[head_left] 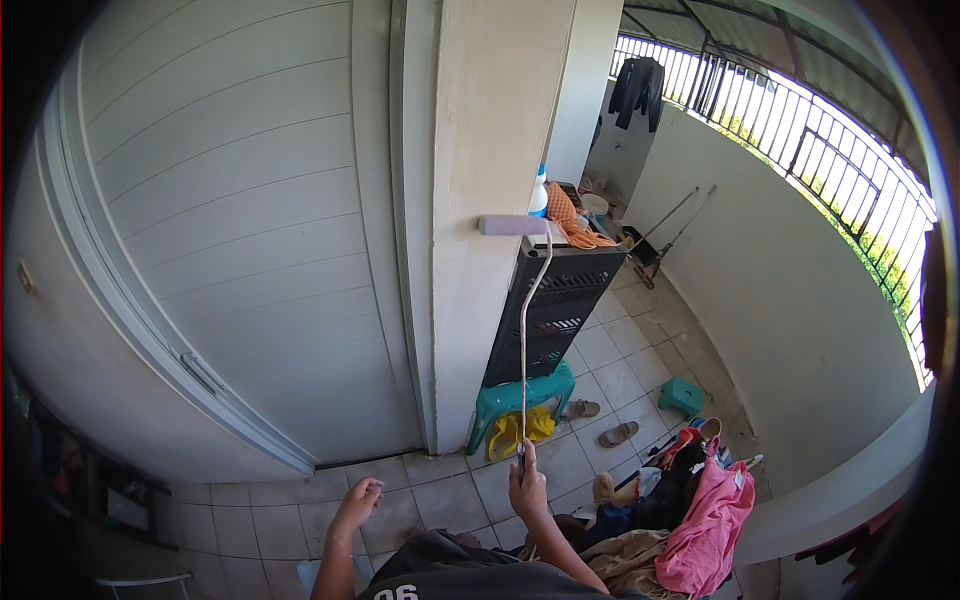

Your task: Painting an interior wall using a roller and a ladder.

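Note:
My right hand (528,490) is closed round the handle of a paint roller (524,340). Its long thin bent rod rises up to a pale lilac roller sleeve (510,225), which lies level in front of the cream wall pillar (480,130). Whether the sleeve touches the pillar I cannot tell. To the left, my left hand (358,502) hangs above the floor tiles with its fingers loosely curled in and nothing seen in them. A white panelled door (240,220) stands beyond it, left of the pillar.
Right of the pillar, a black slatted rack (550,310) stands on a green stool (520,395), with an orange cloth (570,215) and a bottle on top. A yellow bag (525,430), sandals (618,434), a small green stool (681,397) and a clothes heap (700,520) lie about the floor.

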A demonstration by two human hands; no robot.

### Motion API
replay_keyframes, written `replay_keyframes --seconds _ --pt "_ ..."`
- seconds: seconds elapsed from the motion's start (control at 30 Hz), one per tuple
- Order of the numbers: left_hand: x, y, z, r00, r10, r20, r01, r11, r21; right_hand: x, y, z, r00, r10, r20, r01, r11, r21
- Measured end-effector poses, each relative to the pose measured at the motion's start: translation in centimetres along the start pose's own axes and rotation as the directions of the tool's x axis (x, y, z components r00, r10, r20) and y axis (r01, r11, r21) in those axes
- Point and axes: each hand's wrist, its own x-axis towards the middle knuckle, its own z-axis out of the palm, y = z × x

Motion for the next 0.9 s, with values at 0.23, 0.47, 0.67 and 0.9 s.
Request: replay_keyframes --seconds 0.23,0.47,0.67,0.9 --pt "0.2 0.0 0.4 1.000 0.025 -0.019 -0.026 0.999 -0.031 -0.4 4.0 0.5 0.969 0.237 -0.066 -0.190 0.893 0.408" --pt "-0.5 -0.6 0.3 0.997 0.064 -0.053 -0.066 0.997 -0.036 2.4 1.3 -2.5 0.966 0.216 -0.144 -0.183 0.960 0.211" --pt "-0.5 -1.6 -0.7 0.996 -0.041 -0.080 0.033 0.993 -0.110 5.6 -2.2 -4.2 0.958 0.186 -0.216 -0.172 0.982 0.083" --pt "0.1 -0.2 -0.7 0.997 0.000 -0.081 -0.005 0.997 -0.072 12.5 -5.6 -5.6 0.939 0.159 -0.304 -0.162 0.987 0.016"
